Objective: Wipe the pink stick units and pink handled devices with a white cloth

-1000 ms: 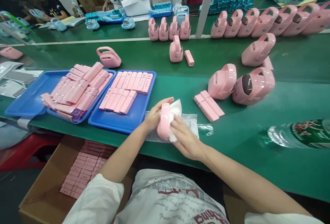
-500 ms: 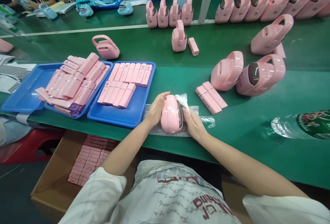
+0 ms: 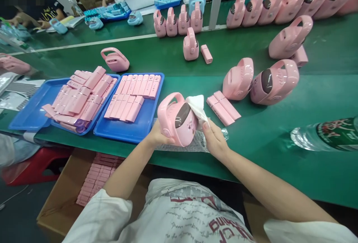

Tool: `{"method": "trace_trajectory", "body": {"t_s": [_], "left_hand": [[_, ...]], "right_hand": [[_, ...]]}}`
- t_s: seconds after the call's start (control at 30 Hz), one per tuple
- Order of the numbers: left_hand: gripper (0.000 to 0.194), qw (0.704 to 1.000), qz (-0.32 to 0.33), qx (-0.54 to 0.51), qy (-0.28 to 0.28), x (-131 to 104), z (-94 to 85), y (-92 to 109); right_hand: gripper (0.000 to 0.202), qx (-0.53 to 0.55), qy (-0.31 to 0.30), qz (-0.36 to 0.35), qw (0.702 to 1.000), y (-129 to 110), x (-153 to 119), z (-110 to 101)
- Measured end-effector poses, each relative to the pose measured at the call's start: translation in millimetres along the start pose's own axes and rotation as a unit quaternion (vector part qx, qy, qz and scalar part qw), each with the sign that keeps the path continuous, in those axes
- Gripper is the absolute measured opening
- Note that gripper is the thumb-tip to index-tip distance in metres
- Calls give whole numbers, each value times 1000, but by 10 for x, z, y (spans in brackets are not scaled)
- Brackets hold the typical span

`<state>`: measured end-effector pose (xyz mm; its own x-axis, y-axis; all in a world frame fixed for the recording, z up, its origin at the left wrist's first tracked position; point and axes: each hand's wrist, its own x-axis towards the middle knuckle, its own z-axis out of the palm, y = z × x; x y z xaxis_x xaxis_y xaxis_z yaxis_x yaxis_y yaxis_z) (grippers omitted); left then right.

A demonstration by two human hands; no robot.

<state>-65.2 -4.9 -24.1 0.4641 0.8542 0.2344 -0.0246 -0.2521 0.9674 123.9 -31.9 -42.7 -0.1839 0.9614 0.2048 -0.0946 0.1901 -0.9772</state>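
A pink handled device (image 3: 179,123) with a dark oval window and a small printed face is tilted above the bench. My left hand (image 3: 159,135) is closed round its lower left side, the thumb on the casing. In my right hand (image 3: 214,135) is a white cloth (image 3: 196,105), pinched and pressed against the device's right side. Below them, a sheet of clear bubble wrap (image 3: 195,144) lies on the green bench. Two pink stick-shaped pieces (image 3: 223,107) lie just right of the cloth.
Blue trays (image 3: 125,133) of pink sticks are at left. Two pink devices (image 3: 238,79) stand at right, with more in rows (image 3: 268,10) behind. A clear bottle (image 3: 304,138) lies far right. Below the bench edge is a cardboard box (image 3: 60,198). Another person (image 3: 47,10) sits at the far left.
The pink device has been turned and tilted, so its handle and printed front now show. My left hand has shifted lower and leftward. The cloth stays in my right hand.
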Motion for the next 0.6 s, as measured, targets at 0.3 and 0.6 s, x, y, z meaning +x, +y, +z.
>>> {"method": "trace_trajectory", "body": {"t_s": [0.3,0.6], "left_hand": [[71,992,-29,-122,20,400,152,206],[60,902,-144,-363,184,225,168,22]], "right_hand": [[61,98,75,41,992,-22,125,-107],[48,82,87,-18,993,4,-28,-93]]}}
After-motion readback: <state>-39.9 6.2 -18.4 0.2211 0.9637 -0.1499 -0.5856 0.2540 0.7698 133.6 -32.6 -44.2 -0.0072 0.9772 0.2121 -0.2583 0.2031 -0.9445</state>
